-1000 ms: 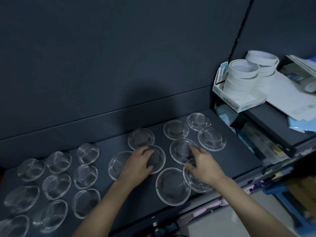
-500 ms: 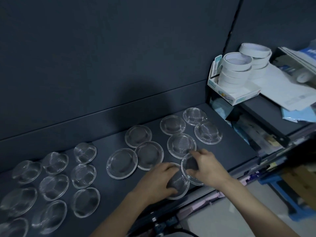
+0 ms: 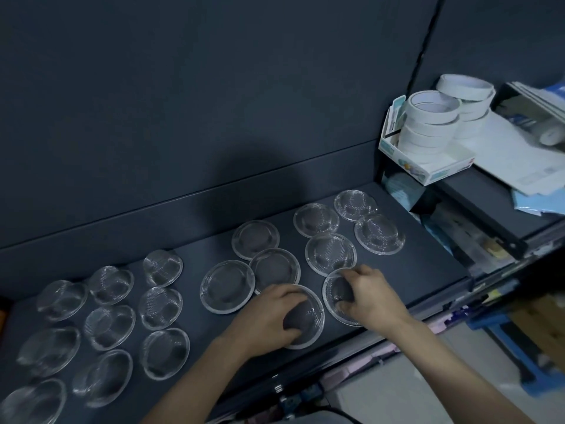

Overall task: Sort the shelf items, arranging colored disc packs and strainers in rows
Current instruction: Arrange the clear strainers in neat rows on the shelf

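Two hands are working at the shelf (image 3: pixel 428 264) front in the head view: the left hand (image 3: pixel 269 316) is curling round one strainer (image 3: pixel 307 313), the right hand (image 3: pixel 371 296) is pinching the next strainer (image 3: pixel 337 292). Sliding both flat, rims apart, in line with the row behind (image 3: pixel 331 254), is looking wisest; the edge is lying close.

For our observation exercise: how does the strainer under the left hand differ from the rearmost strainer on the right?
The strainer under the left hand lies at the front edge of the shelf; the rearmost strainer lies near the back wall. The left hand grips the first; no hand touches the second. Both are round with clear rims.
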Demonstrator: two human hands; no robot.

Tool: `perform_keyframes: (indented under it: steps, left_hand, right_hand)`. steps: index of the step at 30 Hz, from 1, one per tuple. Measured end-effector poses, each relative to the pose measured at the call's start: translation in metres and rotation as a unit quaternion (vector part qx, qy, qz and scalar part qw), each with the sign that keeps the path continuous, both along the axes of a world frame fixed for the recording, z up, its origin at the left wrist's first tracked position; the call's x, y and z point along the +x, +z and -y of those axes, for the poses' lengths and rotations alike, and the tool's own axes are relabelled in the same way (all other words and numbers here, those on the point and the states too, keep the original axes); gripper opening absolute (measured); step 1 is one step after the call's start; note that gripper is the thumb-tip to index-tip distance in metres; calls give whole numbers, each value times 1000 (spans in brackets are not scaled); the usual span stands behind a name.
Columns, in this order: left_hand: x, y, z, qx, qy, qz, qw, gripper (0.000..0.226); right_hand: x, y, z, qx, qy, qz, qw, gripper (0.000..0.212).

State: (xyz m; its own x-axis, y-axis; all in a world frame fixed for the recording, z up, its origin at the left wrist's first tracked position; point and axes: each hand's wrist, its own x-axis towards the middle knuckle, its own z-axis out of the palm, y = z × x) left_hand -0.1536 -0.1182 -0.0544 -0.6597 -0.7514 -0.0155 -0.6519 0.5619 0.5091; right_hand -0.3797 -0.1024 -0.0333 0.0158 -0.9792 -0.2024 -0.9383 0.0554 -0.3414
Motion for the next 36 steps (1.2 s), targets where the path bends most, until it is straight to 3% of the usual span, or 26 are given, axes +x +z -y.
perform_keyframes:
  steps: [8,15,17,20,29,36]
  left_hand:
    - [6,-1,-4,30,13,-23,999,65]
    - [33,7,7,-64,208,-53,975,37]
    - [43,9,15,-91,252,-26,963,35]
    - [55,9,25,-47,294,65,952,50]
    - [70,8,31,52,296,35,953,65]
    - [67,21,30,-34,289,-28,956,62]
  right_hand:
    - [1,-3,1,-15,-17,3,1000,62]
    - [0,-5,-3,-29,-20,17,999,63]
    - [1,-6,-3,-30,-24,21,999,62]
    - [4,-6,-2,-32,-31,19,999,63]
    - [8,-5,-5,-26,-56,46,997,66]
    - [8,-6,-17,-55,-100,86,990,73]
